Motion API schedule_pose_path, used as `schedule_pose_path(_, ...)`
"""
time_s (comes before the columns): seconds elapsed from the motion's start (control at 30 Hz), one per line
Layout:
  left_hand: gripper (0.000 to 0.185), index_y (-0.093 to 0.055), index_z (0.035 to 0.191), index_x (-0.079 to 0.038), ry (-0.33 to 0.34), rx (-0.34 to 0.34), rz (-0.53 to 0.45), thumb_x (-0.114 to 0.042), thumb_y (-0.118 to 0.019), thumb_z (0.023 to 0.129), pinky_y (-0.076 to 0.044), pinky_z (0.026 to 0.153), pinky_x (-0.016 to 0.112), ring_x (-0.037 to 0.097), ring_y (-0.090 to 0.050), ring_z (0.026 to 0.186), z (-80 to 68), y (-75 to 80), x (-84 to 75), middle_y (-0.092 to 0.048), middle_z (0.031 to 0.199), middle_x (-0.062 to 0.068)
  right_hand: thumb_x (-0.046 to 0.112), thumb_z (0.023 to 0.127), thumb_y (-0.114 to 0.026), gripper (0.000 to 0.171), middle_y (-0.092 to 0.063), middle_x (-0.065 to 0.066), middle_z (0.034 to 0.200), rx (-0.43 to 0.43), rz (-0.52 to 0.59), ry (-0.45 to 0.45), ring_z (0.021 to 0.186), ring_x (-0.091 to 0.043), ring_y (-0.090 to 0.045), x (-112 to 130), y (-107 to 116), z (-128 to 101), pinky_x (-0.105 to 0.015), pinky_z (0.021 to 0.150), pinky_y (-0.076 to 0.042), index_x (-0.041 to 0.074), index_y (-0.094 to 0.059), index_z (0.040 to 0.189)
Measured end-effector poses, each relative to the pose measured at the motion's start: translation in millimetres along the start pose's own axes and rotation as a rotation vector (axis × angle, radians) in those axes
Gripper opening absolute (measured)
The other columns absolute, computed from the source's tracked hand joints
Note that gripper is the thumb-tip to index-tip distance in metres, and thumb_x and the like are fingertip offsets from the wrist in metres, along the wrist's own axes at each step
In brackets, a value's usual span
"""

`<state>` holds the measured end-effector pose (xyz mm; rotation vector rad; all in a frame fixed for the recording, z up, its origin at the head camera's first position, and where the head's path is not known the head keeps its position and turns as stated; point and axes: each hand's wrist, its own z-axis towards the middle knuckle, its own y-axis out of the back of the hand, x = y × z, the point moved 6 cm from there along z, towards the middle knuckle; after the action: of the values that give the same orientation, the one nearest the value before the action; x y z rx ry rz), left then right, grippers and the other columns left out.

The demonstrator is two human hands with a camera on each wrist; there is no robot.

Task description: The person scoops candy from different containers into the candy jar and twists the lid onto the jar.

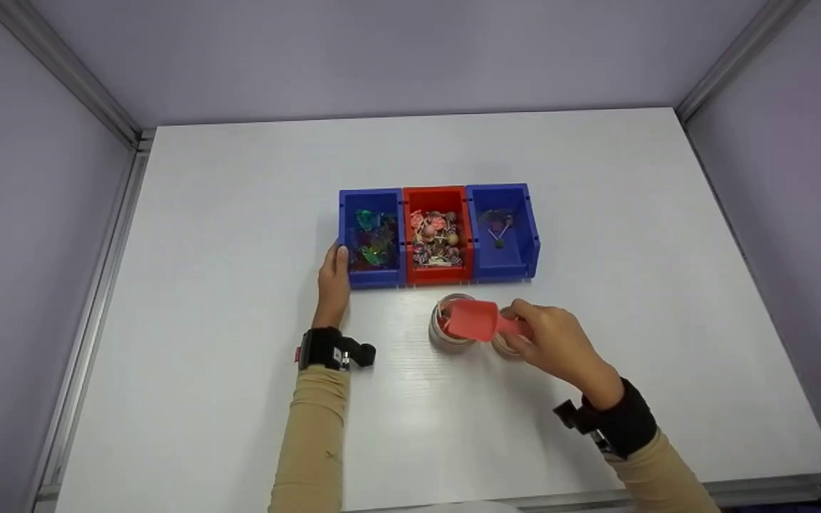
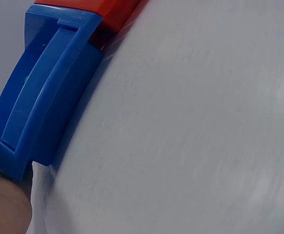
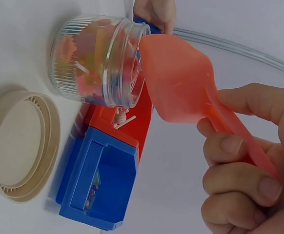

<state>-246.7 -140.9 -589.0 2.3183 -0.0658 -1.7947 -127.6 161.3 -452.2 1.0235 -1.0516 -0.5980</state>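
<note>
My right hand grips the handle of a pinkish-red plastic scoop, fingers curled round it. The scoop's bowl looks empty and is tilted at the mouth of a ribbed glass jar, overlapping its rim. Colourful candies, a white stick among them, show through the glass. At the outer side of the left blue bin, my left hand rests with its fingers along the wall; this bin has shiny green wrapped candies in it. In the left wrist view only part of that hand shows, below the bin's corner.
Joined to the left bin are a red bin of lollipops and a right blue bin with a few pieces. A beige jar lid lies beside the jar, partly under my right hand in the head view. Walls enclose the white table.
</note>
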Motion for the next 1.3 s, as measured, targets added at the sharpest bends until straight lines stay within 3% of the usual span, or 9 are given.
schedule_pose_path(0.2, 0.055, -0.026, 0.152, -0.004, 0.005, 0.010, 0.001, -0.034, -0.031, 0.106, -0.021, 0.126, 0.040, 0.029, -0.023, 0.151, 0.3, -0.4, -0.8, -0.029, 0.159, 0.015, 0.009, 0.081, -0.074, 0.015, -0.064, -0.006, 0.064, 0.037, 0.031, -0.041, 0.054, -0.006, -0.036, -3.8, 0.2, 2.0, -0.018, 0.049, -0.029, 0.004, -0.065, 0.092)
schedule_pose_path(0.57, 0.055, -0.027, 0.153, -0.007, 0.011, 0.008, 0.005, -0.036, -0.031, 0.106, -0.022, 0.126, 0.040, 0.028, -0.024, 0.151, 1.4, 0.4, -0.7, -0.030, 0.159, 0.014, 0.012, 0.083, -0.073, 0.013, -0.068, -0.007, 0.069, 0.004, 0.131, -0.098, 0.055, -0.008, -0.041, 5.5, -3.4, 5.6, -0.016, 0.050, -0.031, 0.004, -0.063, 0.088)
schedule_pose_path(0.97, 0.056, -0.024, 0.153, -0.006, 0.026, 0.011, -0.004, -0.036, -0.031, 0.106, -0.021, 0.126, 0.041, 0.028, -0.022, 0.151, 0.3, 1.0, 1.5, -0.027, 0.160, 0.014, 0.015, 0.082, -0.075, 0.020, -0.066, -0.009, 0.066, -0.060, 0.036, -0.020, 0.052, -0.008, -0.038, 28.2, -14.1, 14.9, -0.017, 0.049, -0.031, 0.003, -0.061, 0.088)
schedule_pose_path(1.3, 0.055, -0.027, 0.152, -0.004, 0.003, 0.005, 0.004, -0.034, -0.032, 0.106, -0.023, 0.125, 0.042, 0.029, -0.025, 0.150, 0.6, 0.6, -0.2, -0.031, 0.158, 0.016, 0.012, 0.082, -0.075, 0.018, -0.063, -0.010, 0.064, -0.045, 0.048, -0.129, 0.053, -0.011, -0.037, 14.5, -13.1, 8.7, -0.019, 0.050, -0.031, 0.002, -0.062, 0.088)
